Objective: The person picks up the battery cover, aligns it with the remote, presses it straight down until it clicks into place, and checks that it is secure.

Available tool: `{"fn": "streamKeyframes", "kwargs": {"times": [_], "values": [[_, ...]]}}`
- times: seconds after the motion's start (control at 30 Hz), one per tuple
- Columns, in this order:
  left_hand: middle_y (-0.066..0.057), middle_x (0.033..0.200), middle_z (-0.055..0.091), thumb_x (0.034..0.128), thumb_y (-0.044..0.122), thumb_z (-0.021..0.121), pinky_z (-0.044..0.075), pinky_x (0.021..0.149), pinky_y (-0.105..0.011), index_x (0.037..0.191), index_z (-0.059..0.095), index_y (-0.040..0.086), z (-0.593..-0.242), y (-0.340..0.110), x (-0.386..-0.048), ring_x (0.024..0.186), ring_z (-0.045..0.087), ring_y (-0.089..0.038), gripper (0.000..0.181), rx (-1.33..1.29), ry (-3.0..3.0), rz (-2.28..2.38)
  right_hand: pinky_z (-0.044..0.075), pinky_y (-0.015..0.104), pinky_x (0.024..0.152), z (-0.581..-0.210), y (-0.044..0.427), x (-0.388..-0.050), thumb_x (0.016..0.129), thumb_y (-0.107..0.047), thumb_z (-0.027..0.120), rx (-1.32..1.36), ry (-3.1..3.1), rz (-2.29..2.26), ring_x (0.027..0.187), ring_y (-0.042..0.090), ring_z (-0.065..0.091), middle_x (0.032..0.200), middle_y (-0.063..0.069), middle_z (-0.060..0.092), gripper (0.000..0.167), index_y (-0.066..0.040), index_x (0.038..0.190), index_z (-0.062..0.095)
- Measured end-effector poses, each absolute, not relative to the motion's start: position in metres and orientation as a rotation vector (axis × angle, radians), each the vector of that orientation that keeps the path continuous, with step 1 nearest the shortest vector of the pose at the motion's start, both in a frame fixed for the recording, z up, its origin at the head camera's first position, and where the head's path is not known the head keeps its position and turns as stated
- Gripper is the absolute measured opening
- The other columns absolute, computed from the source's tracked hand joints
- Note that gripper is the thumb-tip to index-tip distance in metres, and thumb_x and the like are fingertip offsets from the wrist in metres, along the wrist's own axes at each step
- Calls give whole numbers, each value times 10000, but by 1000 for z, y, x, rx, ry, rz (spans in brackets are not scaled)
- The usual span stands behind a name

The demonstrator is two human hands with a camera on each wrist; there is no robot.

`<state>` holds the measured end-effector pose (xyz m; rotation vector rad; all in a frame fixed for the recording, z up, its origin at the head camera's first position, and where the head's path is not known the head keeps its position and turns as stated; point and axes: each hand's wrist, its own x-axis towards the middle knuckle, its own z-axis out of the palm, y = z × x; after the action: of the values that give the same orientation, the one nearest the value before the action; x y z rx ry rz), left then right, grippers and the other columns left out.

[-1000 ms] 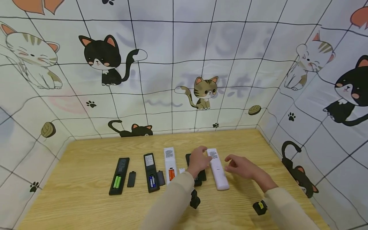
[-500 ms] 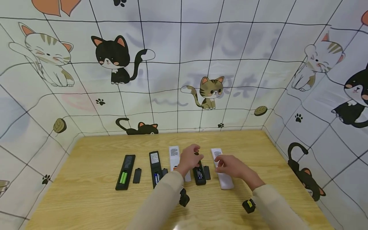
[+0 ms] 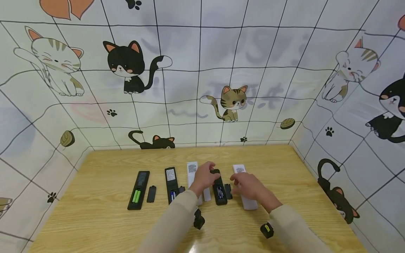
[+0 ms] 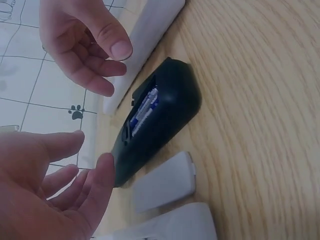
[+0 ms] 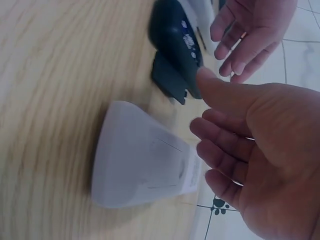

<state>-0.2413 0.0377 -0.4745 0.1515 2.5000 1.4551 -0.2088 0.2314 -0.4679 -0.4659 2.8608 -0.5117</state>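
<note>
The black remote (image 3: 217, 184) lies on the bench (image 3: 104, 225) between the two hands, just right of the left grip (image 3: 203, 179) and left of the right grip (image 3: 251, 186). Its long axis runs away from the person, almost straight, the near end set slightly toward the right grip. Both grips are spread, fingers loosely bent, and neither holds anything. In the head view the left fingertips overlap the remote's far part, so the left hand looks the nearer to it; whether they touch cannot be told. The batteries (image 4: 145, 111) sit in the open compartment of the near half, on the person's side of the left fingertips. The black cover (image 3: 228, 191) lies along the remote's right side, just left of the right fingertips, so for the cover the right hand seems nearer. Any move on this pair likely turns on that split: remote beside the left grip, cover beside the right. Beneath the right grip, and apart from it in the right wrist view, lies the white remote (image 3: 250, 204); the white cover (image 3: 207, 194) lies on the near side of the left grip.
</note>
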Motion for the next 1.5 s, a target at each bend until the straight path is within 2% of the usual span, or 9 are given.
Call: {"fn": "streamKeyframes", "kwargs": {"times": [0.2,0.3,0.53,0.8,1.03,1.23,1.5], "values": [[-162,1313,586,896,197,699,513,905,-460,1341,543,54,-480,38,-243,1126,593,-308,492,121,2609,1340,501,454,826,-479,223,-210,782,-292,814,-514,2981,-314,888,226,636,969,57,694,403,-80,1103,694],[-167,1337,579,887,202,708,516,903,-472,1368,520,55,-484,40,-244,1160,590,-338,537,104,2630,1320,487,472,841,-483,220,-210,760,-325,829,-524,2995,-244,903,238,627,980,50,682,435,-90,1101,697],[-133,1324,580,856,264,741,525,862,-438,1365,531,90,-497,48,-250,1080,614,-286,577,54,2713,1208,482,471,855,-486,217,-212,742,-383,835,-502,3003,-152,938,235,603,1015,38,660,493,-106,1126,694],[-156,1292,589,824,295,779,516,908,-454,1341,566,75,-498,53,-254,1090,608,-299,601,65,2761,1072,460,444,876,-495,217,-212,736,-444,823,-500,3035,-96,990,243,597,1017,19,655,515,-133,1128,705],[-160,1272,599,825,311,776,526,874,-430,1343,570,72,-496,53,-255,1039,613,-283,606,104,2764,1000,383,364,775,-494,212,-209,716,-404,848,-499,3074,-4,828,170,494,926,-15,616,459,-152,1082,730],[-165,1252,608,816,295,784,527,780,-407,1324,587,84,-493,50,-254,948,607,-274,584,167,2761,1003,387,359,772,-493,211,-207,730,-387,842,-489,3070,-5,806,158,474,924,-22,624,430,-170,1084,729],[-144,1210,639,794,253,805,533,816,-415,1259,629,110,-492,50,-256,970,617,-271,517,155,2721,1072,400,371,791,-493,210,-206,721,-383,848,-464,3081,-48,810,165,478,904,-25,623,412,-182,1052,706]]}}
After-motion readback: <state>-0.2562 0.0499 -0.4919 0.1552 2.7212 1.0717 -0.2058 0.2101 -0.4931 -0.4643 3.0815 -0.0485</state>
